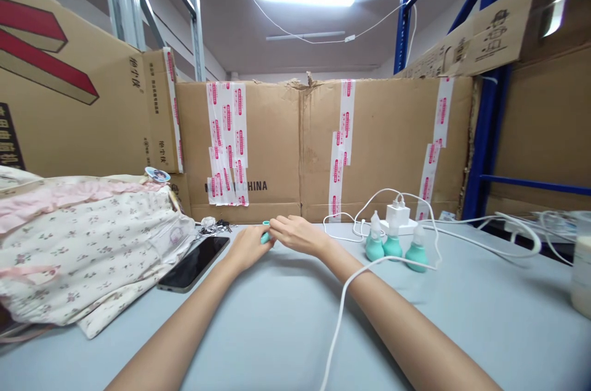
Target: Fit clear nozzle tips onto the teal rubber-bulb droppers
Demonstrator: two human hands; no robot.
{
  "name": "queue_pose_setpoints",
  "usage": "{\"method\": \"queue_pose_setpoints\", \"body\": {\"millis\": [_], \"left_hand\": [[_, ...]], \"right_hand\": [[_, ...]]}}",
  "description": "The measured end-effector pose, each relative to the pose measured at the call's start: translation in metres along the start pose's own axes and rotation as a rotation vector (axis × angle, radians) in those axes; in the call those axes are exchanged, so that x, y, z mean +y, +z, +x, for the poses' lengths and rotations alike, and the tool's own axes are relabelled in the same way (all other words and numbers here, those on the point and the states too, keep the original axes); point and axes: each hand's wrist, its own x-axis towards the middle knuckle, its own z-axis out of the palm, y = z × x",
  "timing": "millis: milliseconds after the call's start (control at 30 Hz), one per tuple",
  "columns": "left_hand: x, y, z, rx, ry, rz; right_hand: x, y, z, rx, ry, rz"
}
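My left hand point(250, 245) is closed on a small teal piece point(265, 237), the same colour as the bulbs to the right. Fingers cover most of it, so its full shape is hidden; a ring-like rim shows at its top. Bent over the left fingertips, my right hand point(298, 234) grips the same piece from the other side. To the right stand several-part nasal aspirators: a teal bulb with a clear tip point(374, 247), a second bulb point(393, 247) beside it, and a third point(417, 257) a little nearer me.
A black phone point(194, 263) lies left of my left forearm, beside a floral cloth bag point(92, 243). Behind the bulbs sits a white charger point(398, 216) on a power strip. Its white cable point(342, 311) crosses my right forearm. Cardboard point(272, 138) walls the table's back; a cup point(582, 268) stands far right.
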Motion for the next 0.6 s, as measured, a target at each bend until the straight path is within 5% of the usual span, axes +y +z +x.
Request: {"method": "queue_pose_setpoints", "body": {"millis": [333,600], "left_hand": [[0.0018,-0.0058,-0.0024,-0.034,-0.003,0.041],[-0.0018,-0.0040,0.0002,-0.005,-0.003,0.027]], "right_hand": [[-0.0026,-0.0046,0.0060,-0.178,0.224,0.187],[-0.0045,-0.0040,0.0060,-0.050,0.370,0.406]]}}
